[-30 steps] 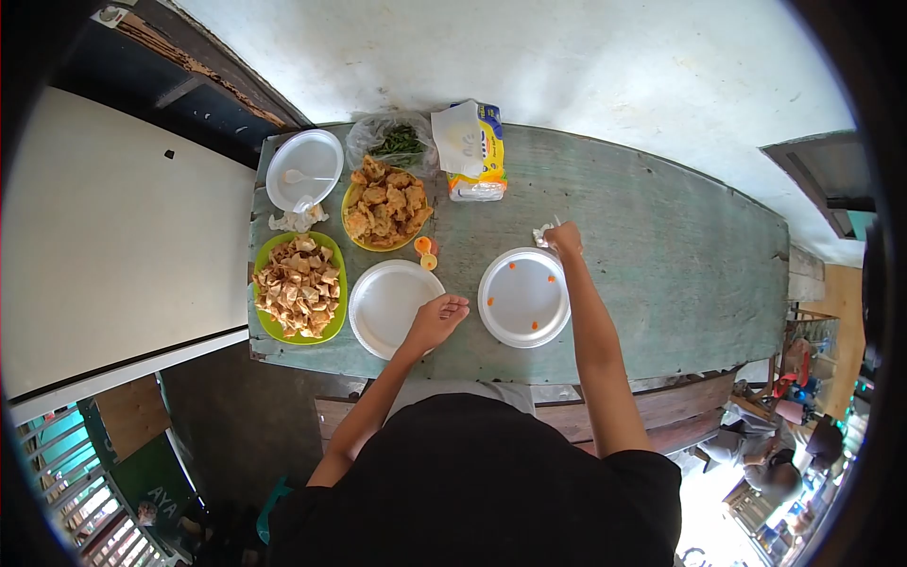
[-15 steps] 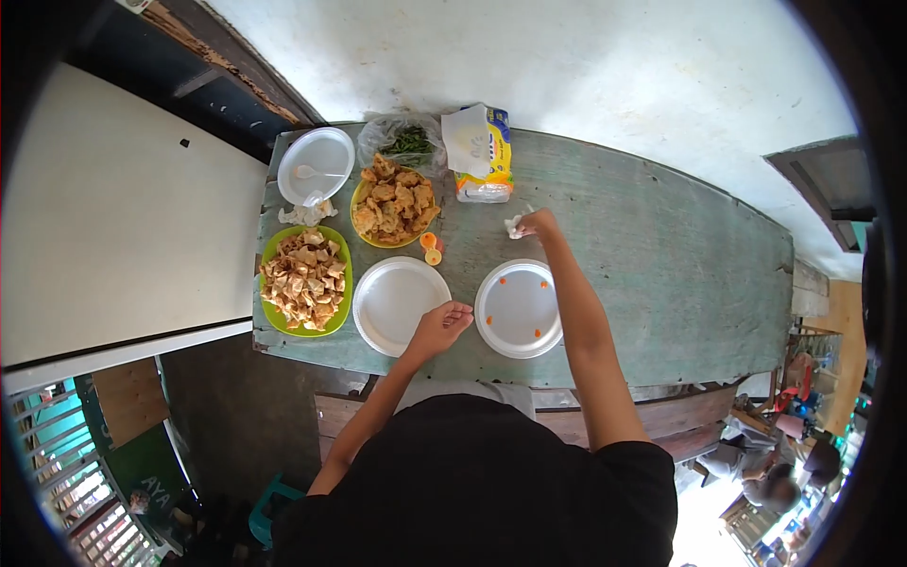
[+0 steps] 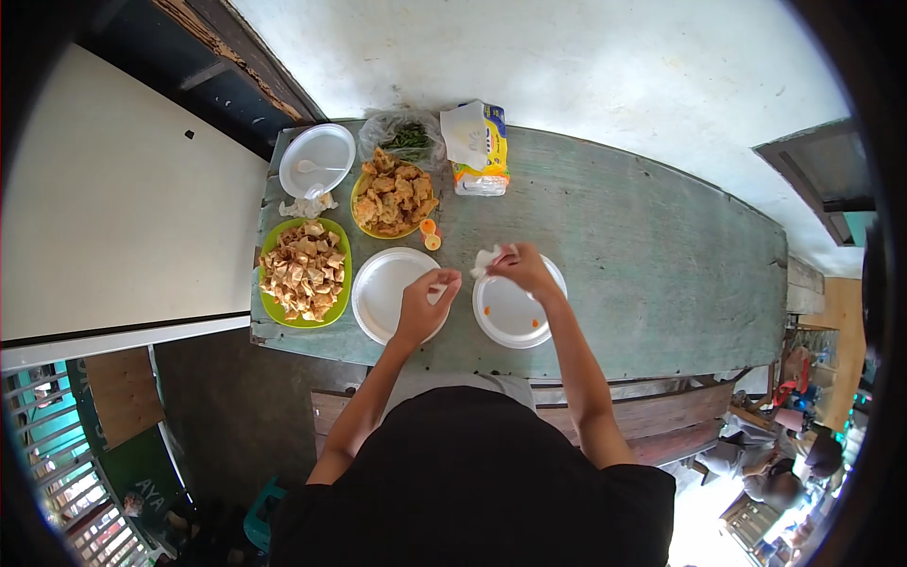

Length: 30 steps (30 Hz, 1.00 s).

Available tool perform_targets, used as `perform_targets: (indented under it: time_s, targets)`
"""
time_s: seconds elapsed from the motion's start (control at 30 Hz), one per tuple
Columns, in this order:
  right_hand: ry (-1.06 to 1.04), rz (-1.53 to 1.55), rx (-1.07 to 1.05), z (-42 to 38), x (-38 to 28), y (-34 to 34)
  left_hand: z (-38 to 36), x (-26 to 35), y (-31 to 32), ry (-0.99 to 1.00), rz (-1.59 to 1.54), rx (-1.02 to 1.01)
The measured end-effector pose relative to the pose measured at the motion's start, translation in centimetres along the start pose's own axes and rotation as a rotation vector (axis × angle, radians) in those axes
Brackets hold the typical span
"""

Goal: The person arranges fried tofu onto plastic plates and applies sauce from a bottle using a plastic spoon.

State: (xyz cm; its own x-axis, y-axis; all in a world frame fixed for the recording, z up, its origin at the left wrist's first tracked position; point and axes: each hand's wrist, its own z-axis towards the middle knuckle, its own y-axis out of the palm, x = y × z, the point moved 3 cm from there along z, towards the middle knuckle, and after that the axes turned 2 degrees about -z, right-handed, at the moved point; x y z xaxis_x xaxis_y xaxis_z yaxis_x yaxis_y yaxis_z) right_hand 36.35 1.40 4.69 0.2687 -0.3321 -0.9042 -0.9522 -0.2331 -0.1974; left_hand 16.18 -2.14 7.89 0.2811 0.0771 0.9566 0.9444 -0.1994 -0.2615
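Note:
A crumpled white tissue point(image 3: 485, 261) is pinched in my right hand point(image 3: 525, 271), above the upper edge of the right white plate point(image 3: 510, 319). Orange dabs point(image 3: 535, 323) show on that plate; my hand hides part of its surface. My left hand point(image 3: 425, 300) hovers over the right side of the left white plate point(image 3: 375, 300), its fingertips pressed together. Whether anything small is between them cannot be made out.
Behind the plates are a yellow bowl of fried fritters point(image 3: 395, 200), a green plate of crisp fried pieces point(image 3: 304, 272), small orange-filled cups point(image 3: 430, 234), a tissue pack point(image 3: 482, 156), a bag of greens point(image 3: 408, 140) and a white bowl with a spoon point(image 3: 316, 156). A wall borders the table.
My right hand has come back from the far table with the tissue, toward the two plates. My left hand has shifted slightly up and left, over the left plate.

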Motion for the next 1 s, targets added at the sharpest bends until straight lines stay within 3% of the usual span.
perform_targets:
  time_s: [0.13, 0.2, 0.33, 0.4, 0.43, 0.47, 0.53, 0.57, 0.63, 0.73, 0.93, 1.0]
  targets:
    - [-0.115, -0.174, -0.143, -1.4, -1.3, 3.3, 1.1, 0.6, -1.0, 0.055, 0.060, -0.057]
    - [-0.067, -0.200, -0.213, -2.0, -1.9, 4.2, 1.2, -0.7, -1.7, -0.204, -0.061, -0.344]
    - [-0.137, -0.071, -0.238, -2.5, -1.6, 5.3, 0.6, -0.9, -4.3, -0.284, -0.025, -0.384]
    - [-0.149, -0.066, -0.134, -3.0, -1.6, 5.2, 1.1, -1.9, -7.2, -0.284, 0.075, -0.274]
    - [-0.153, -0.067, -0.135, -3.3, -1.2, 5.0, 1.9, -2.9, -9.5, -0.188, 0.129, -0.197]
    - [-0.166, -0.069, -0.078, -3.7, -0.4, 4.4, 2.7, -4.2, -11.9, 0.005, -0.124, -0.041]
    - [-0.175, -0.070, -0.017, -4.8, 0.5, 3.2, 4.8, -5.1, -17.7, 0.147, 0.364, 0.322]
    - [-0.112, -0.016, 0.027, -5.5, 0.9, 2.5, 6.0, -5.7, -20.4, 0.036, 0.495, 0.515]
    - [-0.046, 0.040, 0.077, -6.7, 1.8, 1.4, 8.1, -5.2, -23.6, 0.039, 0.583, 0.730]
    - [0.044, 0.102, 0.222, -8.4, 2.8, -0.4, 11.3, -6.9, -26.0, -0.016, 0.699, 0.815]
    - [0.166, 0.137, 0.435, -11.3, 6.2, -3.7, 15.1, -10.8, -26.1, -0.227, 0.928, 0.701]
    - [0.222, 0.070, 0.514, -12.2, 8.0, -5.0, 15.5, -12.1, -25.3, -0.210, 1.003, 0.669]
